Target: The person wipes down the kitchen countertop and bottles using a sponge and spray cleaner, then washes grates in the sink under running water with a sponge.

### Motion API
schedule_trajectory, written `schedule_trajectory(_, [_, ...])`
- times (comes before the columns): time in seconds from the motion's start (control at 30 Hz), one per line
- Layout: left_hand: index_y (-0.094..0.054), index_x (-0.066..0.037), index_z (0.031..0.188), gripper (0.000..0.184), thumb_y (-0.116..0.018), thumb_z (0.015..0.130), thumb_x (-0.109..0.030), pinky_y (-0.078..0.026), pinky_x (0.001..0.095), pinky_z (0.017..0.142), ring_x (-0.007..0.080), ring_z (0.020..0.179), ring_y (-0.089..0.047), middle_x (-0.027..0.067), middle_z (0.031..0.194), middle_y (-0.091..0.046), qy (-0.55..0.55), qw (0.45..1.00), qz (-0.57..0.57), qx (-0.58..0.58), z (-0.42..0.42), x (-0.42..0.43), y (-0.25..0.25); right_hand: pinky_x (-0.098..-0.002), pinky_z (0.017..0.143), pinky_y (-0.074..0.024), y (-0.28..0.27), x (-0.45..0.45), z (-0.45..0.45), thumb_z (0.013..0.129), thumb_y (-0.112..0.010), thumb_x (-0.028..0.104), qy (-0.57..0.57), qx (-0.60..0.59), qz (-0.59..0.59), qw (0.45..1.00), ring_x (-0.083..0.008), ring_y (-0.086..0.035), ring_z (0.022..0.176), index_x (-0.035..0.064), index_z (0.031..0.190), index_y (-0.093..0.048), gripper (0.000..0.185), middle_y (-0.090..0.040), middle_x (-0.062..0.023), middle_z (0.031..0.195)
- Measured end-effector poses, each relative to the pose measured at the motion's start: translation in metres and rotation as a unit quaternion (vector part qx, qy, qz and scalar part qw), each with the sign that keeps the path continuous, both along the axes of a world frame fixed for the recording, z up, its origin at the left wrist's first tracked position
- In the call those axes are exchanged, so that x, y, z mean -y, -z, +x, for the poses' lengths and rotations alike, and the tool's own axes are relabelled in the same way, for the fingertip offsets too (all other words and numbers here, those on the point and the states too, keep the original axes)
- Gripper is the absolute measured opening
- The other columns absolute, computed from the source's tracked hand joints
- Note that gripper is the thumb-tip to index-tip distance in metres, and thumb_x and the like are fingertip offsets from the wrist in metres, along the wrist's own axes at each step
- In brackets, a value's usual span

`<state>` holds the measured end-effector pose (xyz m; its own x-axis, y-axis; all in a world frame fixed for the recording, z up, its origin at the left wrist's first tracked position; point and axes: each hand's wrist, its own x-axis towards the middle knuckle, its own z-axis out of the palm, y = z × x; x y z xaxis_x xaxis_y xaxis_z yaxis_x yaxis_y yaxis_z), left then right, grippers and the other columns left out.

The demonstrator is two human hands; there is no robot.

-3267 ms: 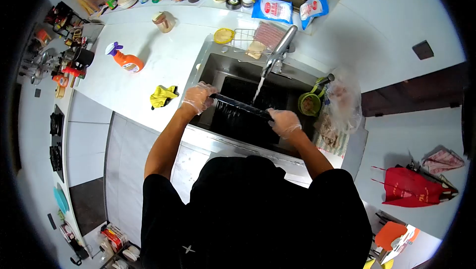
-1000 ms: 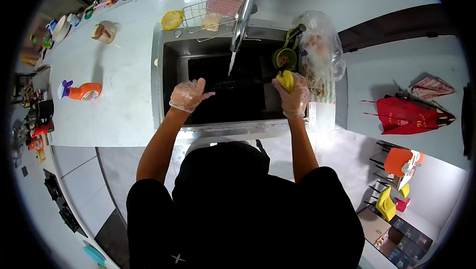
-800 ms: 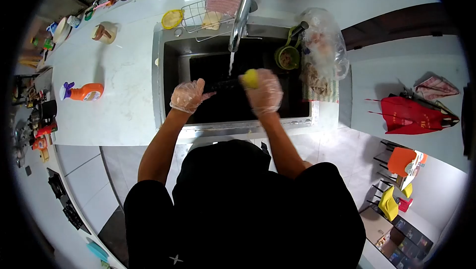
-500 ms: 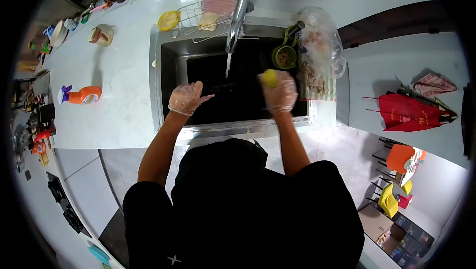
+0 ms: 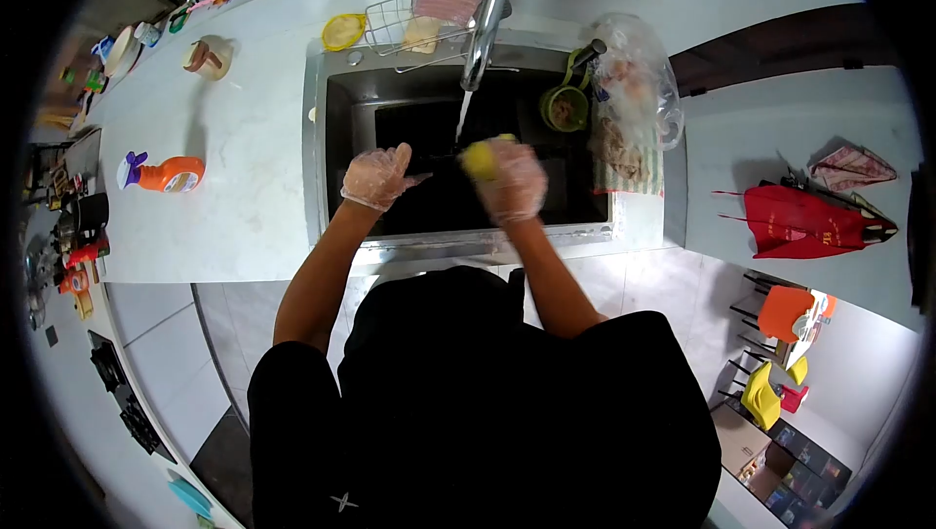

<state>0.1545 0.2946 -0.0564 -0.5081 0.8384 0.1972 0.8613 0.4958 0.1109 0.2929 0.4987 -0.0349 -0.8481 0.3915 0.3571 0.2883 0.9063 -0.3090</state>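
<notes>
My right hand (image 5: 514,183), in a clear plastic glove and slightly blurred, is closed around a yellow sponge (image 5: 479,160) over the dark sink (image 5: 338,154). A stream of water (image 5: 463,117) runs from the chrome faucet (image 5: 487,37) just beyond the sponge. On the left side of the sink is my left hand (image 5: 374,178), also gloved, with thumb and a finger stretched apart. I see nothing held in it. Beneath both hands the sink is very dark, so what lies there cannot be made out. A green strainer-like container (image 5: 565,108) sits at the right rear of the sink.
Right of the sink lie a clear plastic bag (image 5: 639,80) and a striped cloth (image 5: 651,176). Behind it are a wire rack (image 5: 388,24) and a yellow-rimmed dish (image 5: 343,32). An orange spray bottle (image 5: 172,175) and a jar (image 5: 210,59) are on the left counter.
My right hand has moved left with the sponge, closer to the water stream. My left hand is held in much the same pose. The whole view has shifted slightly.
</notes>
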Motion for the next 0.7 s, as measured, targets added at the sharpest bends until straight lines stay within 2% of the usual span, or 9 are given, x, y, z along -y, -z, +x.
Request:
schedule_trajectory(0.03, [-0.049, -0.010, 0.083, 0.052, -0.074, 0.076, -0.055, -0.053, 0.0346, 0.053, 0.0238, 0.054, -0.062, 0.0058, 0.057, -0.056, -0.002, 1.000, 0.002, -0.006, -0.001, -0.002, 0.001, -0.0368, 0.073, -0.0542, 0.005, -0.027, 0.008, 0.074, -0.082, 0.031, 0.011, -0.078, 0.039, 0.996, -0.0277, -0.066, 0.084, 0.0109, 0.099, -0.069, 0.035, -0.069, -0.0082, 0.096])
schedule_trajectory(0.07, [-0.048, -0.011, 0.082, 0.053, -0.074, 0.076, -0.056, -0.052, 0.0351, 0.052, 0.0242, 0.053, -0.061, 0.0058, 0.057, -0.055, -0.010, 1.000, -0.001, 0.000, -0.002, -0.003, 0.001, -0.0389, 0.073, -0.0528, 0.006, -0.051, 0.016, 0.078, -0.080, 0.034, 0.066, -0.026, -0.025, 0.997, -0.0300, -0.064, 0.084, 0.0098, 0.096, -0.069, 0.032, -0.068, -0.0102, 0.093])
schedule_trajectory(0.2, [-0.046, -0.011, 0.082, 0.054, -0.075, 0.076, -0.056, -0.050, 0.0364, 0.051, 0.0257, 0.053, -0.060, 0.0059, 0.058, -0.055, -0.037, 0.999, -0.022, 0.020, 0.001, -0.007, -0.004, -0.0422, 0.071, -0.0519, -0.008, -0.070, 0.015, 0.079, -0.079, 0.036, 0.119, -0.079, 0.077, 0.987, -0.0338, -0.062, 0.084, 0.0063, 0.093, -0.067, 0.035, -0.064, -0.0131, 0.089])
schedule_trajectory(0.27, [-0.047, -0.011, 0.085, 0.052, -0.076, 0.076, -0.054, -0.051, 0.0367, 0.052, 0.0264, 0.055, -0.061, 0.0060, 0.060, -0.056, -0.033, 0.999, -0.018, 0.018, -0.002, -0.007, -0.006, -0.0404, 0.074, -0.0530, -0.009, -0.023, 0.004, 0.078, -0.080, 0.037, 0.137, 0.027, -0.035, 0.990, -0.0324, -0.063, 0.086, 0.0074, 0.099, -0.067, 0.038, -0.065, -0.0131, 0.091])
schedule_trajectory(0.4, [-0.049, -0.009, 0.090, 0.052, -0.078, 0.075, -0.049, -0.051, 0.0368, 0.054, 0.0274, 0.057, -0.062, 0.0062, 0.064, -0.059, -0.024, 1.000, -0.001, -0.017, -0.006, 0.001, 0.014, -0.0358, 0.074, -0.0547, 0.006, 0.081, -0.036, 0.069, -0.084, 0.028, -0.101, -0.078, -0.034, 0.991, -0.0249, -0.064, 0.086, 0.0103, 0.106, -0.064, 0.046, -0.066, -0.0063, 0.096])
schedule_trajectory(0.5, [-0.050, -0.009, 0.092, 0.052, -0.079, 0.074, -0.048, -0.050, 0.0375, 0.052, 0.0273, 0.056, -0.062, 0.0068, 0.065, -0.060, -0.010, 0.999, 0.029, -0.028, -0.013, 0.002, 0.016, -0.0357, 0.073, -0.0548, -0.010, 0.065, -0.038, 0.066, -0.083, 0.025, -0.122, -0.016, -0.015, 0.992, -0.0239, -0.065, 0.087, 0.0122, 0.105, -0.065, 0.045, -0.067, -0.0043, 0.097])
schedule_trajectory(0.57, [-0.050, -0.009, 0.089, 0.053, -0.078, 0.073, -0.051, -0.048, 0.0373, 0.047, 0.0263, 0.052, -0.060, 0.0068, 0.059, -0.057, -0.010, 0.998, 0.061, -0.025, -0.010, -0.001, 0.002, -0.0353, 0.065, -0.0555, -0.004, 0.036, -0.027, 0.071, -0.083, 0.035, 0.002, 0.075, 0.012, 0.997, -0.0227, -0.066, 0.081, 0.0120, 0.106, -0.063, 0.047, -0.064, -0.0078, 0.092])
schedule_trajectory(0.63, [-0.049, -0.009, 0.088, 0.056, -0.077, 0.072, -0.055, -0.047, 0.0366, 0.045, 0.0255, 0.048, -0.059, 0.0061, 0.055, -0.055, -0.030, 0.998, 0.046, -0.009, -0.011, -0.006, 0.002, -0.0379, 0.063, -0.0550, -0.011, -0.006, -0.019, 0.077, -0.076, 0.052, 0.138, 0.065, 0.009, 0.988, -0.0238, -0.065, 0.078, 0.0138, 0.105, -0.064, 0.049, -0.064, -0.0085, 0.089])
schedule_trajectory(0.7, [-0.050, -0.010, 0.086, 0.056, -0.076, 0.073, -0.057, -0.047, 0.0362, 0.044, 0.0251, 0.047, -0.059, 0.0059, 0.053, -0.055, -0.040, 0.999, 0.037, -0.001, -0.007, -0.002, 0.002, -0.0407, 0.066, -0.0545, -0.009, -0.046, -0.008, 0.076, -0.076, 0.054, 0.211, 0.036, -0.009, 0.977, -0.0284, -0.066, 0.083, 0.0131, 0.103, -0.065, 0.051, -0.067, -0.0114, 0.092])
